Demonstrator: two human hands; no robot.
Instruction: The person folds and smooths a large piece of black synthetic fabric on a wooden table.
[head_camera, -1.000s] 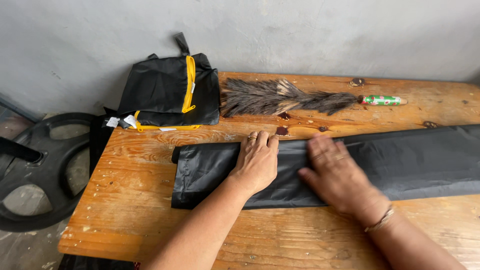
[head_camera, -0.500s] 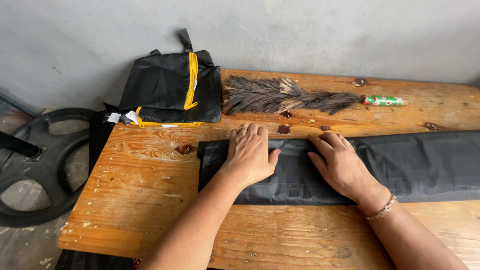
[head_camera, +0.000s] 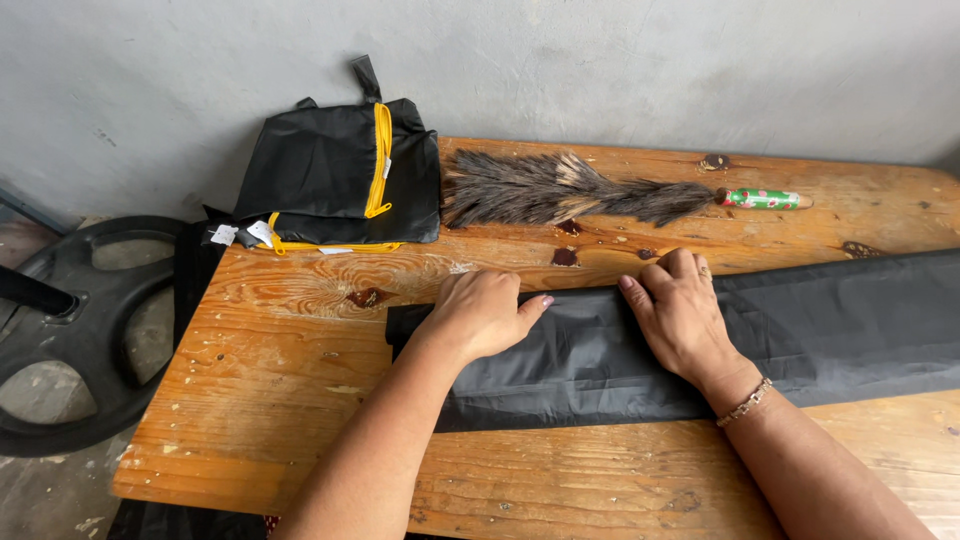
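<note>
From the head camera, you were looking down at a wooden worktop (head_camera: 300, 400) set against a grey wall. A long black sheet (head_camera: 840, 320) lay across it, running from near the middle off to the right edge of the picture. It was folded into a flat, narrow band, and its left end sat in a thick fold under your hands.

Your left hand (head_camera: 480, 315) lay flat on that folded end, palm down. The fingers were spread a little and the thumb pointed right. It was not gripping anything; it was open and pressing, likely to keep the fold flat so it would not spring up.

Your right hand (head_camera: 680, 315) lay just beside it on the sheet, also palm down. Its fingers were bent at the far edge of the sheet, near the top of the fold. I could not tell if they were pinching the edge or only pushing on it. A thin bracelet (head_camera: 745, 402) sat on that wrist. Both of your arms reached in from the bottom of the picture, and the hands were near each other but not touching.

Behind the sheet lay a feather duster (head_camera: 560, 190) with a green handle, well out of the way. A black bag (head_camera: 340, 170) with yellow trim sat at the far left corner. A dark weight plate (head_camera: 70, 330) rested on the floor to the left.
</note>
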